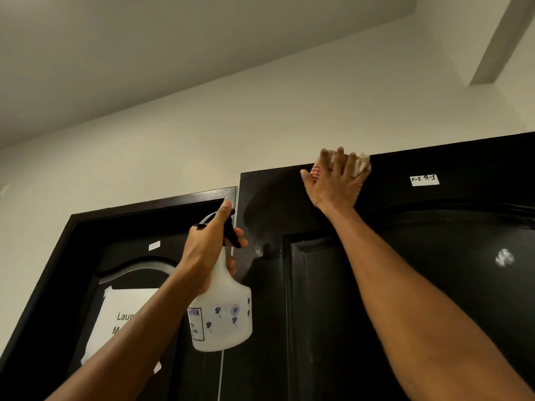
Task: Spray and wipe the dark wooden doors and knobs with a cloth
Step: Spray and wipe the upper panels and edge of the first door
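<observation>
A dark wooden door (pixel 434 285) fills the right half of the view, seen from below. My right hand (pixel 335 180) presses a white and red cloth (pixel 362 163) flat against the door's top edge, fingers spread. My left hand (pixel 208 247) grips the neck of a translucent white spray bottle (pixel 223 314) with a black trigger, held in front of the door's left side. A second dark door (pixel 130 256) stands at the left. No knob is in view.
A small white label (pixel 424 180) sits on the right door near its top. A pale smudge (pixel 504 257) marks its panel. A taped paper notice (pixel 121 316) hangs on the left door. White wall and ceiling lie above.
</observation>
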`<state>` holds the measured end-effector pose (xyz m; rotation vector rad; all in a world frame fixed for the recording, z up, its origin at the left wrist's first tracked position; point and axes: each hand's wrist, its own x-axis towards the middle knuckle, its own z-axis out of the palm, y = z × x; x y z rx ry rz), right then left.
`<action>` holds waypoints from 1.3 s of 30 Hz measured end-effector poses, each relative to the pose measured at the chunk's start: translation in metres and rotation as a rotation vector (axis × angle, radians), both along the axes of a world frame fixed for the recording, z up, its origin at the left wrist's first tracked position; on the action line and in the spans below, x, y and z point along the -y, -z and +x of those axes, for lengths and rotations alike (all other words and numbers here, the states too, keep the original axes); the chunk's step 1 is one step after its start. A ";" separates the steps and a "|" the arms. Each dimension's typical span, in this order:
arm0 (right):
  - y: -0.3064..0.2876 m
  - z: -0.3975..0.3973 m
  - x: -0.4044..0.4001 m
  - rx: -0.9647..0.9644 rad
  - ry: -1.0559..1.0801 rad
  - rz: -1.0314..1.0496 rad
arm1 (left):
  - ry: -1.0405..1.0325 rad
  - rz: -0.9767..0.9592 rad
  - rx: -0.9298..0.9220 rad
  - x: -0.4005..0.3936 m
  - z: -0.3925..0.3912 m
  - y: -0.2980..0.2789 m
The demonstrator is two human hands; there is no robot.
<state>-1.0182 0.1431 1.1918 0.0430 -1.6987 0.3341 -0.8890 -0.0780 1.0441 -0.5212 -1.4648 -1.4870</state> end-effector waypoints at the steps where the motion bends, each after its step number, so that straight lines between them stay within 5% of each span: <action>1: -0.001 0.001 0.009 -0.011 0.013 0.006 | -0.007 -0.002 0.011 0.003 0.000 -0.001; 8: 0.011 -0.001 0.111 -0.030 0.026 0.570 | -0.040 -0.020 -0.011 0.012 -0.010 -0.016; 13: 0.070 -0.010 0.086 -0.106 0.055 0.982 | -0.070 0.006 0.011 0.008 -0.026 -0.003; 15: 0.080 -0.009 0.060 -0.110 0.045 0.962 | -0.058 0.021 0.018 0.003 -0.025 0.002; 20: 0.049 -0.002 0.051 -0.106 -0.026 0.345 | -0.113 -0.016 0.032 0.006 -0.014 -0.002; 23: 0.010 -0.002 0.084 -0.062 -0.031 0.236 | -0.160 -0.038 0.027 0.014 -0.007 -0.007; 31: -0.021 -0.008 0.143 -0.043 0.043 0.600 | -0.168 -0.020 0.023 0.029 -0.010 -0.006; 39: 0.094 -0.011 0.120 -0.111 0.011 1.155 | -0.136 0.040 0.034 0.016 -0.024 0.035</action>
